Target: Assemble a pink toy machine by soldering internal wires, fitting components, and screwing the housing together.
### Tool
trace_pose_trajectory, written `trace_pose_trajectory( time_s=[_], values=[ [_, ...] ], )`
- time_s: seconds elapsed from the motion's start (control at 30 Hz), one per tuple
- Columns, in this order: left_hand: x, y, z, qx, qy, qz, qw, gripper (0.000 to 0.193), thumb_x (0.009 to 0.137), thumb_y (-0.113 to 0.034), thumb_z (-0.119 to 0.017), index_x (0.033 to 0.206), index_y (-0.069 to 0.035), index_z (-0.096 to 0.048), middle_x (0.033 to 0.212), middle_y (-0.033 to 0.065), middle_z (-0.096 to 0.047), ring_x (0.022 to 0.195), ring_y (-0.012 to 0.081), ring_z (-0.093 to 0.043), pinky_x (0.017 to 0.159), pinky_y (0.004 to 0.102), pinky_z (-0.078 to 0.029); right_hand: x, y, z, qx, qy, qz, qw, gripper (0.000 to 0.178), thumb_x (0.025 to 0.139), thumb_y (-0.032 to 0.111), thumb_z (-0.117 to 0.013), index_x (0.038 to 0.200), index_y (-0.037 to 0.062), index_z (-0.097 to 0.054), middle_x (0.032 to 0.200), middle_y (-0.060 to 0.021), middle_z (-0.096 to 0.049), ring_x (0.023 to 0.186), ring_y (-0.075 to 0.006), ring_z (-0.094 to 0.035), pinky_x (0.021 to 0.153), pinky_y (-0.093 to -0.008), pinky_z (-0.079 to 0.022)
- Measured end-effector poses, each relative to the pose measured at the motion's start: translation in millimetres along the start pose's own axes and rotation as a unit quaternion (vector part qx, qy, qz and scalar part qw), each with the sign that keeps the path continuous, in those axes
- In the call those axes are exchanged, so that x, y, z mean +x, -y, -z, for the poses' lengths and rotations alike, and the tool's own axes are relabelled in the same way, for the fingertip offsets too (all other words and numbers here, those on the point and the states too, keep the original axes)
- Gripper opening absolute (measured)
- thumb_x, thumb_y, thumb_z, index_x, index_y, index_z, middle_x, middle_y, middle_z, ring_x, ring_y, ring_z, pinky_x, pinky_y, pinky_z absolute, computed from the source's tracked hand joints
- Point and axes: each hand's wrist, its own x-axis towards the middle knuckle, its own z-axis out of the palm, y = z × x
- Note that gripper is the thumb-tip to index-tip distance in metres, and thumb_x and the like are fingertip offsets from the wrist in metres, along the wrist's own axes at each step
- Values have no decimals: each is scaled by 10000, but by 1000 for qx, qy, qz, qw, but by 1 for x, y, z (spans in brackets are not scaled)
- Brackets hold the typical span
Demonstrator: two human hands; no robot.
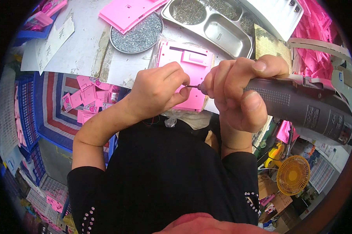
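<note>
My right hand (pixel 238 87) is wrapped round a dark grey electric screwdriver (pixel 297 103), held almost level with its tip toward the left. The thin bit (pixel 193 86) reaches the fingertips of my left hand (pixel 158 91). Thumb and forefinger of that hand are pinched together at the bit's end; whatever small thing they may hold is hidden. Beneath both hands lies a pink plastic panel (pixel 174 56) with a long slot and a raised rectangle, resting on clear plastic wrap at the table's near edge. The hands cover parts of the panel.
Behind the panel stand a round dish (pixel 153 37) of silver screws and a steel compartment tray (pixel 249 46) with small metal parts. Pink panels (pixel 125 13) overlap the dish. Pink parts (pixel 314 35) are heaped at far right. A blue crate (pixel 53 117) sits lower left, a yellow fan (pixel 293 175) lower right.
</note>
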Motion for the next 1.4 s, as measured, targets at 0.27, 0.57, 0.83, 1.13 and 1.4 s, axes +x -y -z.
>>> trace_pose_trajectory(
  time_s=[0.27,0.57,0.83,1.13,1.4],
  values=[
    [-4,10,7,0,35,57,998,160,832,-121,-756,813,-77,-604,763,57,-581,588,249,-603,524,357,-481,-24,22,12,110,-55,0,992,394,921,127,-727,1202,64,-459,681,-49,-533,570,-159,-487,575,-349,-462],
    [4,25,-5,-74,117,-80,987,172,840,-79,-740,769,-13,-598,970,99,-691,947,309,-672,853,452,-510,-88,11,10,-18,-80,-83,993,363,939,249,-729,1110,144,-426,640,-10,-472,541,-157,-494,538,-349,-459],
    [-8,32,-13,-92,139,-49,985,110,870,-113,-737,908,-13,-711,1097,106,-752,1085,284,-717,974,444,-548,-93,-4,19,-104,32,-45,993,251,900,68,-685,1022,87,-466,633,-70,-563,512,-217,-550,550,-391,-528],
    [-16,35,-20,-86,104,-66,989,120,857,-97,-743,929,-8,-707,1056,99,-747,1077,286,-718,956,440,-560,-64,-14,28,10,106,-12,994,157,810,-43,-678,808,30,-539,599,-76,-560,474,-243,-571,485,-351,-512],
    [-14,35,-20,-91,99,-59,989,127,848,-95,-745,924,-1,-706,1059,97,-741,1072,294,-718,952,435,-567,-45,-21,18,-90,110,45,989,156,808,-42,-664,853,31,-534,606,-83,-563,483,-236,-577,486,-354,-518]
  ],
)
